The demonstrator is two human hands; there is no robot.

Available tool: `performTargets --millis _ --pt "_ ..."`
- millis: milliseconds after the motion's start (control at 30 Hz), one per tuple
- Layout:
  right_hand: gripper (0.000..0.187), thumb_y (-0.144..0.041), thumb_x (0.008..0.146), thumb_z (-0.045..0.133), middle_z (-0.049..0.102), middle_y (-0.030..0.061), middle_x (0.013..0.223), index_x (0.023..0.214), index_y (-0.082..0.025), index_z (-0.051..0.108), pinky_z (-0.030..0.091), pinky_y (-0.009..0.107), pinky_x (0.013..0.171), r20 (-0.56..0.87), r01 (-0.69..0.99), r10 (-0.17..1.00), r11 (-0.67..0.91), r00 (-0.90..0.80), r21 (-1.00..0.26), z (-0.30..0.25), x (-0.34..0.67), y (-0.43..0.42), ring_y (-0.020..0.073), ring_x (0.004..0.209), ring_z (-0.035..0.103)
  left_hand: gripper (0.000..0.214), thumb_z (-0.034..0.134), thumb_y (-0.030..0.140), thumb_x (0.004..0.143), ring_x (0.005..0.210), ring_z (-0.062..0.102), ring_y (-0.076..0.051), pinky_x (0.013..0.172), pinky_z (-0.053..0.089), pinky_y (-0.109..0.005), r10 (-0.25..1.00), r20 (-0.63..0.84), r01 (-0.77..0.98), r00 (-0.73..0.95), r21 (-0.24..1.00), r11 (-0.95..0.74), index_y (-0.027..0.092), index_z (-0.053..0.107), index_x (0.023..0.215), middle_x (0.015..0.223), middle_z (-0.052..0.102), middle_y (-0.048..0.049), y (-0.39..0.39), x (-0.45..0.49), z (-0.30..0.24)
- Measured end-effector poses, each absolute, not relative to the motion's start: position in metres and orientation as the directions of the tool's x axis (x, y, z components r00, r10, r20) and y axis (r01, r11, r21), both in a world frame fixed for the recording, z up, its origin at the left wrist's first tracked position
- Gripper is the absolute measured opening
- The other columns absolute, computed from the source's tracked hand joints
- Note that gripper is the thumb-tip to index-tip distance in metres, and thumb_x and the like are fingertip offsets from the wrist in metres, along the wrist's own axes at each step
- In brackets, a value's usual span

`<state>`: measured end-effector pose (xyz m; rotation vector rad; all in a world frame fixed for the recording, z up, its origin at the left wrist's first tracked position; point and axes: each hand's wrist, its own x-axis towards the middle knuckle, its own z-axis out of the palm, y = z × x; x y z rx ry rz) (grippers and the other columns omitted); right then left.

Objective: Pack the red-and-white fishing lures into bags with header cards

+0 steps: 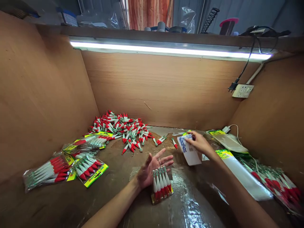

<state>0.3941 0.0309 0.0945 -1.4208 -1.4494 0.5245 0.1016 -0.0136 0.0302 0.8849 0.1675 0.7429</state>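
Observation:
My left hand [154, 169] is palm up with its fingers spread. Against its fingers and palm sits a row of red-and-white fishing lures [161, 183], the green hooks toward the fingers and the red ends toward me; whether they rest on the hand or just beside it I cannot tell. My right hand [200, 144] pinches the top of a white card [191, 155] with blue printing, tilted above the table. Near that card a single loose lure [174, 143] lies on the table.
A heap of loose lures [121, 126] lies at the back left. Filled lure packets [91, 169] are at the left. Clear bags [247, 175] with yellow-green headers lie at the right, beside more bagged lures [280, 186]. A black plug [234, 86] hangs by the wall socket [243, 91].

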Motion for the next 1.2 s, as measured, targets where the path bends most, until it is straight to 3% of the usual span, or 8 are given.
performTargets --millis 133,267,400,500,667,833,967,1200 --pt "0.043 -0.051 0.085 0.066 0.067 0.0150 0.125 0.111 -0.018 0.072 0.037 0.052 0.109 0.418 0.682 0.906 0.347 -0.066 -0.644 0.075 0.363 0.026 0.0314 0.125 0.055 0.101 0.045 0.085 0.081 0.140 0.040 -0.036 0.113 0.026 -0.055 0.649 0.144 -0.527 0.747 0.724 0.446 0.022 0.020 0.155 0.155 0.037 -0.0221 -0.010 0.105 0.026" --pt "0.038 -0.052 0.088 0.061 0.064 0.0135 0.131 0.094 -0.018 0.078 0.042 0.046 0.105 0.270 0.440 0.892 0.420 -0.363 -0.794 0.066 0.309 0.013 0.0288 0.122 0.058 0.100 0.052 0.085 0.077 0.138 0.044 -0.034 0.114 0.028 -0.052 0.642 0.136 -0.512 0.755 0.733 0.447 0.021 0.031 0.152 0.148 0.046 -0.0194 -0.012 0.107 0.030" --pt "0.033 -0.044 0.082 0.067 0.075 0.0108 0.101 0.068 -0.014 0.070 0.051 0.032 0.080 0.227 0.386 0.947 0.302 -0.227 -0.872 0.058 0.297 0.016 0.0223 0.089 0.069 0.087 0.078 0.060 0.075 0.132 0.051 -0.034 0.109 0.037 -0.048 0.682 0.095 -0.482 0.725 0.777 0.404 0.018 0.046 0.145 0.138 0.057 -0.0185 -0.009 0.102 0.030" --pt "0.035 -0.041 0.084 0.063 0.067 0.0025 0.063 0.062 -0.015 0.065 0.043 0.025 0.057 0.216 0.434 0.966 0.258 -0.144 -0.863 0.052 0.307 0.023 0.0152 0.059 0.060 0.069 0.086 0.035 0.074 0.119 0.061 -0.031 0.100 0.045 -0.040 0.772 -0.041 -0.386 0.634 0.848 0.362 0.014 0.058 0.133 0.129 0.065 -0.0190 -0.004 0.099 0.023" --pt "0.026 -0.036 0.085 0.065 0.068 0.0036 0.069 0.071 -0.015 0.071 0.044 0.028 0.060 0.281 0.513 0.955 0.291 -0.100 -0.807 0.052 0.311 0.020 0.0184 0.066 0.060 0.051 0.070 0.049 0.086 0.098 0.070 -0.029 0.081 0.053 -0.036 0.866 -0.163 -0.291 0.473 0.899 0.328 0.008 0.069 0.116 0.109 0.073 -0.0203 0.000 0.104 0.014" --pt "0.024 -0.019 0.095 0.057 0.068 0.0087 0.114 0.116 -0.023 0.067 0.046 0.038 0.092 0.651 0.678 0.697 0.637 -0.301 -0.368 0.062 0.289 -0.007 0.0239 0.105 0.058 0.053 0.060 0.058 0.088 0.090 0.069 -0.027 0.079 0.050 -0.034 0.926 0.007 -0.187 0.377 0.980 0.069 0.011 0.069 0.113 0.096 0.076 -0.0125 -0.001 0.109 0.018" --pt "0.022 -0.015 0.096 0.056 0.068 0.0088 0.107 0.116 -0.020 0.064 0.048 0.034 0.085 0.576 0.694 0.609 0.714 -0.546 -0.097 0.072 0.277 -0.024 0.0225 0.097 0.058 0.034 0.062 0.047 0.089 0.083 0.061 -0.021 0.074 0.042 -0.027 0.944 0.114 -0.085 0.310 0.992 -0.092 0.014 0.071 0.091 0.086 0.072 -0.0052 -0.010 0.109 0.024" --pt "0.010 -0.014 0.097 0.054 0.064 0.0065 0.089 0.091 -0.018 0.062 0.041 0.032 0.073 0.479 0.768 0.665 0.640 -0.573 0.030 0.085 0.277 -0.034 0.0209 0.084 0.055 0.037 0.040 0.032 0.101 0.064 0.054 -0.016 0.060 0.031 -0.026 0.882 0.265 0.395 0.390 0.817 -0.420 0.017 0.063 0.077 0.073 0.066 -0.0023 -0.033 0.108 0.045"
